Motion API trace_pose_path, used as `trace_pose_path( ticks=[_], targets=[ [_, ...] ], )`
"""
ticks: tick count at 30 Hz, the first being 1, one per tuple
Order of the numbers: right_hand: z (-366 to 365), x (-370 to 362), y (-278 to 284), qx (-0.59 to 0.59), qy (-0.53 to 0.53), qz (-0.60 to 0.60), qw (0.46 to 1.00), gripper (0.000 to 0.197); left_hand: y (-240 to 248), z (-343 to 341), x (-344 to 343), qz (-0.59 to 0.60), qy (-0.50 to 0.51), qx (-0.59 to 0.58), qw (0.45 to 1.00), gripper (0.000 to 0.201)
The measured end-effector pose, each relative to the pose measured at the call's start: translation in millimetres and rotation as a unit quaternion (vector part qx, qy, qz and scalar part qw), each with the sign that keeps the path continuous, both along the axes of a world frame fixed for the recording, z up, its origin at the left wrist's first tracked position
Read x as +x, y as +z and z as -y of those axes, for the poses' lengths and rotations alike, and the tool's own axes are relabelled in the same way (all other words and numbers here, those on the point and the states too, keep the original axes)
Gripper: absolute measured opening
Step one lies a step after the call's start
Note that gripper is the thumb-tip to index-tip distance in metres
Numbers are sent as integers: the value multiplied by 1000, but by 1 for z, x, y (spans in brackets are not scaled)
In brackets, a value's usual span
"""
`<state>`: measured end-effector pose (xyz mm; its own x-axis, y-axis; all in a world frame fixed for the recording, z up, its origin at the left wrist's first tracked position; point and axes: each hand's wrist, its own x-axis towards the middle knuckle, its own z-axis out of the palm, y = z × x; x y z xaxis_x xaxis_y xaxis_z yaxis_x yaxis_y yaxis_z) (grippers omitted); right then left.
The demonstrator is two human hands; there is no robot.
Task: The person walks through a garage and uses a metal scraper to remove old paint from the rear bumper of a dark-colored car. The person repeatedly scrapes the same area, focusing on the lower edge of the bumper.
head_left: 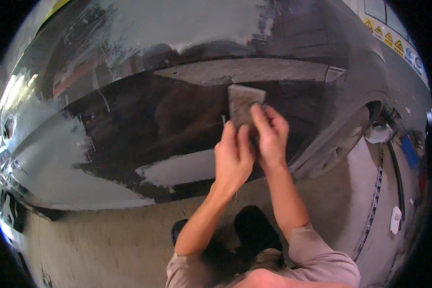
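A flat grey-brown rectangular plate [242, 102], smeared on its face and lighter along its top edge, is held up in front of the car's side. My right hand [273, 139] is closed on its right edge, a finger lying over its face. Fingertips of my left hand [234, 156] are closed at the plate's lower edge; what else they may grip is hidden. Behind both hands is the dark car body panel [129, 115], with grey filler patches, one of them a long strip [254, 70] above the plate and another [180, 168] low down to the left.
A wheel arch with a wheel [341, 144] curves at the right. On the floor [105, 235] at the right lie a long perforated strip [372, 206], a black strip [397, 177] and a small white object [395, 220]. Warning signs [389, 37] line the far right wall.
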<state>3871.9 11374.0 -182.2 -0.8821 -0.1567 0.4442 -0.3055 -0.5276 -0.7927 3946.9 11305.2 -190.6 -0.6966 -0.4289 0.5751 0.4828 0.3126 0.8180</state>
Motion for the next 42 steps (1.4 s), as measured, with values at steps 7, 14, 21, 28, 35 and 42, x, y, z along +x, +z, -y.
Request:
trace_pose_path(
  ticks=[7,14,21,28,35,42],
  targets=[
    [28,28,3,54,129,-105,985,17,-2,10,27,-51,79,86,992,18],
    [26,7,-2,31,51,-78,995,25,2,6,-1,-62,100,25,993,19],
    [1,-15,8,19,-2,-58,998,27,9,-18,-27,-26,109,-9,994,17],
    [-14,-32,14,-7,21,-50,999,26,13,-39,-46,-25,128,-8,991,19],
    [-20,-37,11,-45,26,-34,998,20,8,-43,-53,-58,105,-23,993,16],
    [-23,-37,9,-67,7,-8,998,18,18,-35,-52,-54,113,-122,985,16]
  ],
)
